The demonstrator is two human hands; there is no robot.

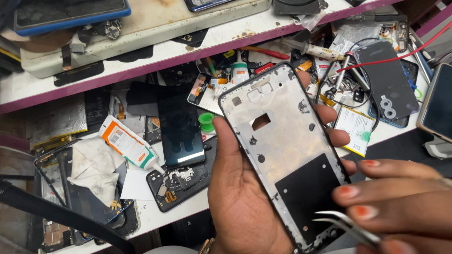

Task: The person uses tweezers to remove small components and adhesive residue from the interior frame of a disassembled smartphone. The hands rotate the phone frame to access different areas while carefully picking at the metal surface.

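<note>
At frame centre the left hand [245, 197] cradles the phone frame [282, 150] loosely — it could slip onto the cluttered desk [155, 211] — while the right hand [400, 197] pinches tweezers [346, 225] that might scratch it.

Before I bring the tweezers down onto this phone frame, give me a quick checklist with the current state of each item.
1. Silver metal phone frame with black edge held firmly in left hand: ok, thumb and fingers wrap both long edges.
2. Frame's inner face turned up to camera: ok.
3. Curved metal tweezers gripped in right hand: ok.
4. Tweezer tips empty: ok.
5. Tips touching the frame: cannot tell; they sit over its lower corner.
6. Black square pad on frame unobstructed: ok.
</note>
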